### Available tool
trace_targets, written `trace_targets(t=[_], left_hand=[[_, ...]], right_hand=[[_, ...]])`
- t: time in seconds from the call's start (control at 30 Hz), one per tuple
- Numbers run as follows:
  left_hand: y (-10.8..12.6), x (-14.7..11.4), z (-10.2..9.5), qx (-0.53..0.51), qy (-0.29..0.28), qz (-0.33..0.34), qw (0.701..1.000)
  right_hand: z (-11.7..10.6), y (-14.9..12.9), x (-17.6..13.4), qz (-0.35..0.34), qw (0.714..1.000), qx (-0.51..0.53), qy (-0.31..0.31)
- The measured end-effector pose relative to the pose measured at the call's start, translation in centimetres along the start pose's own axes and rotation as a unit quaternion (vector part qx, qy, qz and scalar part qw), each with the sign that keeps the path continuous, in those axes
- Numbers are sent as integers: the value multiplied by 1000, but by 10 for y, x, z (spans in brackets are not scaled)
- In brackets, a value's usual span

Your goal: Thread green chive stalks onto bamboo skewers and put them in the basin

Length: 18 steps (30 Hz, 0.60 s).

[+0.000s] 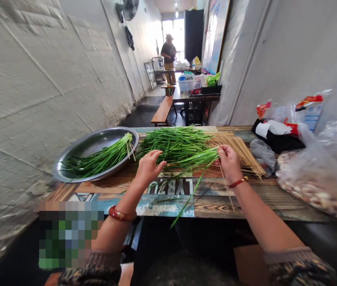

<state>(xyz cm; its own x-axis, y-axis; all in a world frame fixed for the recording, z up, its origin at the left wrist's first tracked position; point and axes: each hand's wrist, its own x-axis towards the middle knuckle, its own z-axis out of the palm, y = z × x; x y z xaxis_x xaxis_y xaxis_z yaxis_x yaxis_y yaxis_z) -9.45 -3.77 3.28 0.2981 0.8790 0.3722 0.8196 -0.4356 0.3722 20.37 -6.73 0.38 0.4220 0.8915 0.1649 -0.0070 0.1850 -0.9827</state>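
Note:
My right hand pinches the pale ends of a small bunch of garlic chives, whose leaves trail to the left. A thin bamboo skewer slants down from beneath those fingers; whether it pierces the bunch I cannot tell. With fingers apart, my left hand is beside the leaf tips, holding nothing I can see. Behind both hands lies a loose pile of chives. Several bare skewers are spread to its right. On the left, a steel basin contains chives on skewers.
A clear bag of garlic, a grey plastic bag and packets crowd the table's right end. Beyond the wooden table stand a bench and a dark table. A person stands farther back.

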Motion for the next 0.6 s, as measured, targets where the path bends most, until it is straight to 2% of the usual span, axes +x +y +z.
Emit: trace_targets(t=[0.07, 0.2, 0.3, 0.4, 0.5, 0.6], left_hand=[[29, -7, 0, -15, 49, 25, 998], [93, -16, 14, -49, 29, 114, 992], [120, -12, 30, -5, 39, 103, 994], [116, -3, 39, 22, 46, 59, 997], [91, 1, 39, 47, -8, 41, 998], [62, 0, 27, 95, -15, 34, 995]], right_hand=[[6, -12, -3, -7, 1000, 20, 4], [25, -33, -18, -24, 998, 36, -38], [37, -47, -31, -35, 997, 36, -64], [42, -57, -42, -33, 996, 40, -77], [41, -62, -46, -34, 996, 31, -77], [37, -64, -44, -37, 997, 39, -52]])
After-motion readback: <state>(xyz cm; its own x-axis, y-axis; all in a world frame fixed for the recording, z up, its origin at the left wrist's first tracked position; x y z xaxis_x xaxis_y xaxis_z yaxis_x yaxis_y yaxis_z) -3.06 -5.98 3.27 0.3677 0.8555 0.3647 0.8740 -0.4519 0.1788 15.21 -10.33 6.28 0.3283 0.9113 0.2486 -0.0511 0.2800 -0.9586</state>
